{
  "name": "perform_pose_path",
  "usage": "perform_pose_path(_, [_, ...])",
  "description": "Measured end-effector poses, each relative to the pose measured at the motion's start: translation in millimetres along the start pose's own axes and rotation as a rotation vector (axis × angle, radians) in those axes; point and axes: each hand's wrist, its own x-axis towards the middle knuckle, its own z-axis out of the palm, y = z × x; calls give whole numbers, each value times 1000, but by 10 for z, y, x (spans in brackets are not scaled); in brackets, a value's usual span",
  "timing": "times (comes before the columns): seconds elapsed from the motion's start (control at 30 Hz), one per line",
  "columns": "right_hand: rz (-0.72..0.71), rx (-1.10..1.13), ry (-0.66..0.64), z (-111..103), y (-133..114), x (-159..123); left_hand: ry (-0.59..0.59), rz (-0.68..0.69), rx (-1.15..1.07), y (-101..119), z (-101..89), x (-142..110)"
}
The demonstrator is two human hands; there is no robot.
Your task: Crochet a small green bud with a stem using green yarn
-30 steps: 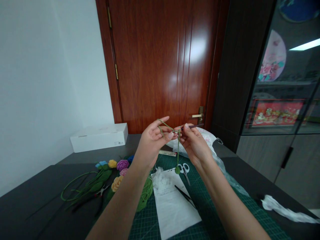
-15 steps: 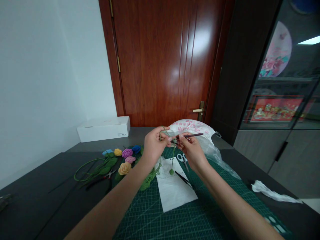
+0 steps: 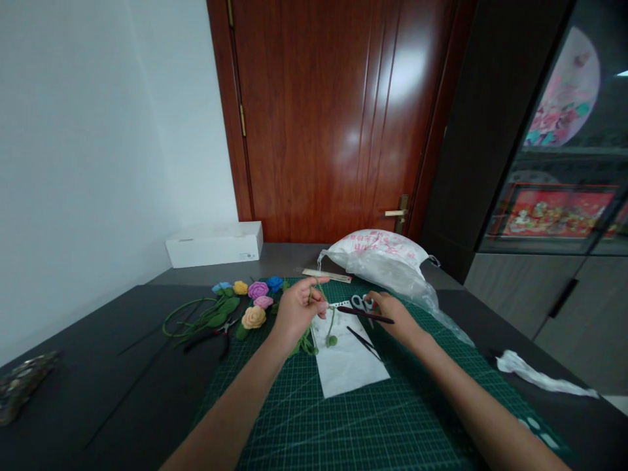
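Observation:
My left hand (image 3: 298, 306) is closed on green yarn (image 3: 311, 296), a strand of it looped round the raised index finger. From its fingertips a thin green crocheted strand hangs, ending in a small round green ball (image 3: 332, 341) over the white notepad sheet (image 3: 343, 374). A dark purple crochet hook (image 3: 366, 314) sticks out to the right of the left fingertips and crosses in front of my right hand (image 3: 396, 316). My right fingers are curled at the handles of the white-handled scissors (image 3: 358, 301); their exact grip is partly hidden.
Black tweezers (image 3: 363, 343) lie on the notepad, which rests on a green cutting mat (image 3: 294, 425). To the left are crocheted flowers (image 3: 254, 317) and pliers (image 3: 206, 340). Behind are a ruler (image 3: 326, 275), a stuffed plastic bag (image 3: 383, 252) and a white box (image 3: 216, 245).
My right hand has let go of the crochet hook and moved down to the scissors. The left hand has lowered slightly with the yarn. The camera view has shifted a little.

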Motion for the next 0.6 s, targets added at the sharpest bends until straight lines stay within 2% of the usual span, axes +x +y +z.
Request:
perform_pose_path(0.13, [-152, -66, -95, 60, 94, 148, -76, -46, -49, -14, 14, -83])
perform_pose_path(0.2, [-186, -88, -130, 79, 164, 176, -110, -69, -65, -1, -6, -106])
perform_pose_path(0.43, [-143, -157, -181, -19, 478, 48, -178, -147, -108, -38, -94, -105])
perform_pose_path(0.6, [-141, -130, -214, -58, 576, -15, -245, -198, -128, -83, -114, -104])
